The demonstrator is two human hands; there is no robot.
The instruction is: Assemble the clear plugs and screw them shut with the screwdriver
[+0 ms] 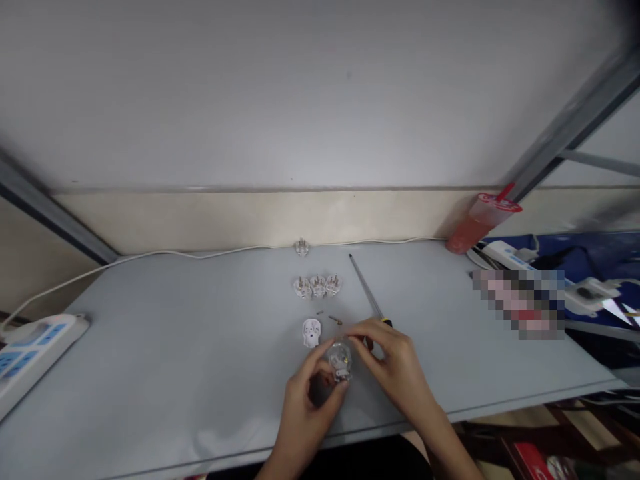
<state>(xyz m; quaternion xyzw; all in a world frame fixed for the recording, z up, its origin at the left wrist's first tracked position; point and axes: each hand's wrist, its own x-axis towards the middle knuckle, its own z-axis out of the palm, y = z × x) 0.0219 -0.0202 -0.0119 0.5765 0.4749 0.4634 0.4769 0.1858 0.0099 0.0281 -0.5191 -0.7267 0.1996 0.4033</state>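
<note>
My left hand [311, 393] grips a clear plug housing [340, 360] between thumb and fingers, with small metal parts showing inside. My right hand [390, 357] is closed in a pinch at the housing's upper right edge; what lies between its fingertips is too small to make out. Just beyond the left fingers lies a white plug cover [312, 332]. A brass-coloured pin [335, 321] and a tiny metal piece [320, 313] rest behind the housing. A long screwdriver [367, 287] points away from me, its handle partly hidden by my right hand.
Several clear plugs [318, 287] stand in a row, prongs up, with another plug [301, 247] near the wall. White power strips [43, 350] [515, 259] lie at both sides. A red drink cup [480, 221] stands back right. A white cable [200, 255] runs along the wall.
</note>
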